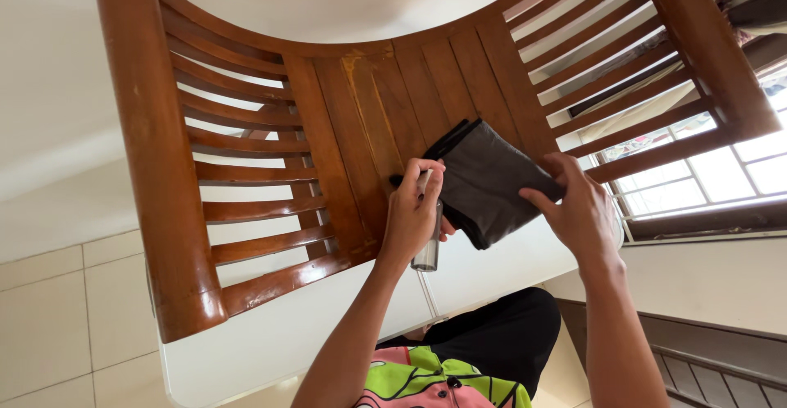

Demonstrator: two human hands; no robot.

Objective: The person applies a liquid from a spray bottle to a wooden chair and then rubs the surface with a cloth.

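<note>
Cloth (pixel 492 180), grey, folded: pinched at 3 o'clock by right hand (pixel 578 211); small clear bottle (pixel 428 248) clasped in left hand (pixel 412 215), against wooden slatted chair (pixel 352 113).

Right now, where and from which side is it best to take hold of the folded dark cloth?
Probably by the free lower right edge of the folded dark cloth, coming from the right, where the right hand already pinches it; the rest lies flat against the wooden chair.

wooden slatted chair (pixel 385 104), grey folded cloth (pixel 492 182) against it
</note>
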